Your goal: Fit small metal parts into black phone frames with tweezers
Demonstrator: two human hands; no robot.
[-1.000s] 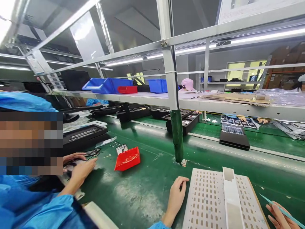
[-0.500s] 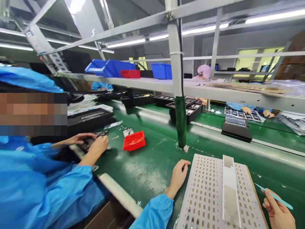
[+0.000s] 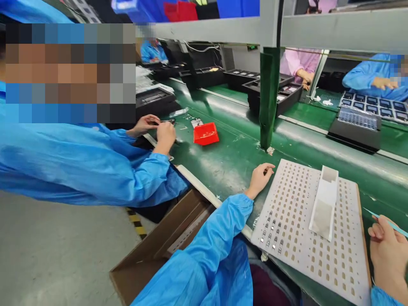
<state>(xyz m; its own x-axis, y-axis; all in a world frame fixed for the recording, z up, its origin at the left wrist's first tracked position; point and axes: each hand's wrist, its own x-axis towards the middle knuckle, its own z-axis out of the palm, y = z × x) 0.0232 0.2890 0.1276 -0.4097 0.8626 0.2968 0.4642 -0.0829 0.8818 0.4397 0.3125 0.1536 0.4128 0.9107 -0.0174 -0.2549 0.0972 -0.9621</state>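
Observation:
On the green bench, a white perforated board [image 3: 290, 204] lies in front of me, with rows of small slots. Small metal pieces [image 3: 270, 233] sit in some slots at its near left corner. Across the board rests a long pale strip [image 3: 323, 204] with grey ends and a white middle. My left hand [image 3: 260, 179] is beside the board's left edge, fingers loosely curled, a gap at the thumb and nothing visible in them. To the board's right, my right hand [image 3: 387, 242] is closed around light-blue tweezers [image 3: 397, 227], whose tip points toward the board.
A red tray [image 3: 206, 134] stands left on the bench [image 3: 223, 163]. Nearby are a co-worker's hands [image 3: 164, 134]. A green-wrapped post [image 3: 267, 102] rises behind the board. Black trays [image 3: 272, 91] line the far side. An open cardboard box [image 3: 153, 255] is below the bench edge.
My view has tilted down and swung left, so the bench and board appear higher and more floor shows. My right hand still holds the tweezers; my left remains by the board's edge.

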